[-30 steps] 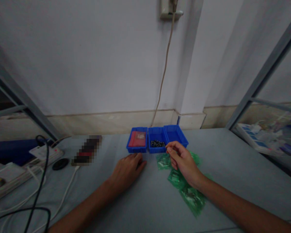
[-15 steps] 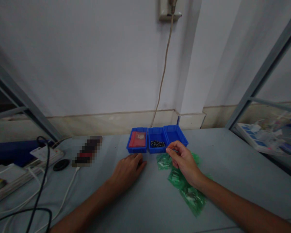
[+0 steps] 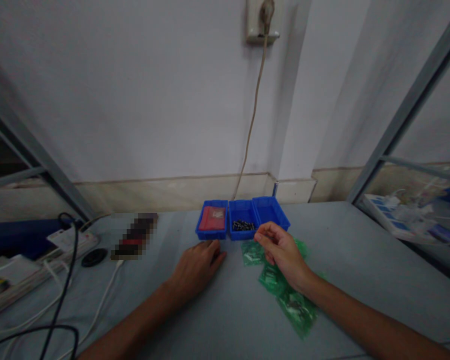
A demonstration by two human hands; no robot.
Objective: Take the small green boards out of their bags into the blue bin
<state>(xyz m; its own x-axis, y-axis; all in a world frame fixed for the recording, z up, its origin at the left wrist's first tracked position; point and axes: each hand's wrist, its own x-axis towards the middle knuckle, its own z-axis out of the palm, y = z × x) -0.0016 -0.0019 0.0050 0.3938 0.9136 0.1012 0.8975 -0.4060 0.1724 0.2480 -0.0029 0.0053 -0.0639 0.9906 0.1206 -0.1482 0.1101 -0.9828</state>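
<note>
My left hand (image 3: 198,265) rests palm down on the table, thumb apart from the fingers and nothing seen in it. Just beyond it stands a blue bin (image 3: 212,235) with red plastic bags (image 3: 210,218) inside. My right hand (image 3: 279,250) is raised over the green plastic bags (image 3: 299,310), thumb and index finger pinched together. Whatever the pinch holds is too small to make out. Its fingertips are near the front edge of the middle blue bin (image 3: 242,206), where small black and silver parts (image 3: 243,225) lie. A third blue bin (image 3: 270,210) stands behind that hand.
A pixelated phone-like object (image 3: 135,237) with a white cable lies at left, beside a round black disc (image 3: 94,257). Power strips (image 3: 386,215) sit at both sides, with loose cables at left. Metal frame posts flank the table, and a wall rises behind.
The view has tilted up slightly, so everything sits a little lower in the picture. My right hand has shifted slightly left with its pinch kept. The left hand stays put.
</note>
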